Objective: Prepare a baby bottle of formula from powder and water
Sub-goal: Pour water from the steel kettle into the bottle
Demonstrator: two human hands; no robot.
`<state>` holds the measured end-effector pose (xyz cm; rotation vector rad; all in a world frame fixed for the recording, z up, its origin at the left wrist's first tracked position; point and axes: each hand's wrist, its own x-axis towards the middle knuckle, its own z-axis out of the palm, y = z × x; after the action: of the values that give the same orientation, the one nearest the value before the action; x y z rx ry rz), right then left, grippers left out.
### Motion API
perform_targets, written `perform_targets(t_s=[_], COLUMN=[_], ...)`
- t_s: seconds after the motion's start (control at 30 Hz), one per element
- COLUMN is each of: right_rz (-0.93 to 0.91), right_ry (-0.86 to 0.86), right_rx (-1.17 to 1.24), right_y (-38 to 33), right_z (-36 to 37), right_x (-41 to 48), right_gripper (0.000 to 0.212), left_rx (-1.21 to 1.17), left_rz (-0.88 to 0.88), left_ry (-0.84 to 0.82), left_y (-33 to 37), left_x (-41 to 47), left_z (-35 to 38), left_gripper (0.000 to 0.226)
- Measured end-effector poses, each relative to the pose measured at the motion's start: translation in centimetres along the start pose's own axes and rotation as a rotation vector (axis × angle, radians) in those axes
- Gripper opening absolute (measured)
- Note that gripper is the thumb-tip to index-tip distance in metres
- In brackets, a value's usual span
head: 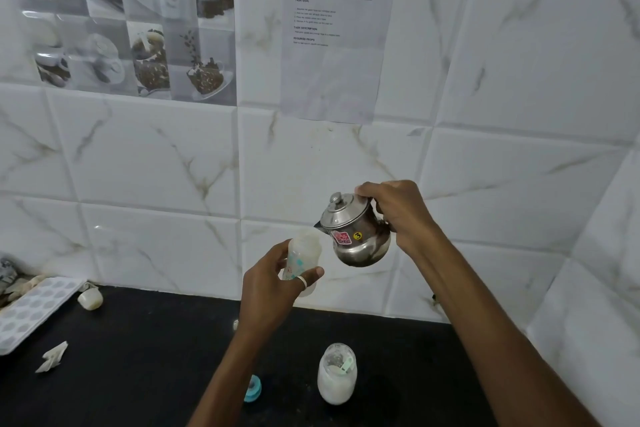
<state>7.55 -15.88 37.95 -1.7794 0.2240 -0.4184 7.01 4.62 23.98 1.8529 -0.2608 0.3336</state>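
My left hand (273, 282) holds a clear baby bottle (303, 250) with a printed pattern, raised above the black counter (145, 350) with its mouth uncovered. My right hand (401, 215) grips the handle of a small steel kettle (356, 232) with a lid and stickers, tilted so its spout is at the bottle's mouth. Lower on the counter stands an uncovered glass jar of white powder (336, 374) with a pale green scoop inside. A teal bottle ring (252, 389) lies beside my left forearm.
A white tray with round hollows (33, 308) sits at the left edge, with a small cream cap (90, 298) beside it. A torn white wrapper (53, 357) lies on the counter. Marble tiles with a taped paper sheet (336, 38) form the wall behind.
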Motion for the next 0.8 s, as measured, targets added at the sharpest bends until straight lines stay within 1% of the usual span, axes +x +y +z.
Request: perform_targets(t_s=[0.17, 0.3, 0.43, 0.67, 0.8], right_rz=[0.088, 0.158, 0.208, 0.226, 0.207], right_ry=[0.078, 0.123, 0.158, 0.191, 0.212], right_rx=[0.184, 0.305, 0.391, 0.434, 0.414], right_y=[1.5, 2.6, 3.7, 4.7, 5.0], right_z=[-0.2, -0.4, -0.7, -1.9, -2.8], right_x=[-0.9, -1.5, -2.0, -2.2, -2.0], right_gripper=[0.023, 0.032, 0.031, 0.03, 0.025], left_rx=[0.0, -0.005, -0.015, -0.016, -0.018], left_rz=[0.016, 0.025, 0.033, 0.044, 0.049], left_ry=[0.005, -0.004, -0.01, -0.02, -0.031], left_y=[1.0, 1.9, 2.4, 2.6, 2.6], left_x=[0.3, 0.5, 0.7, 1.1, 1.1], left_z=[-0.2, -0.4, -0.4, 0.4, 1.3], left_gripper=[0.067, 0.063, 0.061, 0.063, 0.065])
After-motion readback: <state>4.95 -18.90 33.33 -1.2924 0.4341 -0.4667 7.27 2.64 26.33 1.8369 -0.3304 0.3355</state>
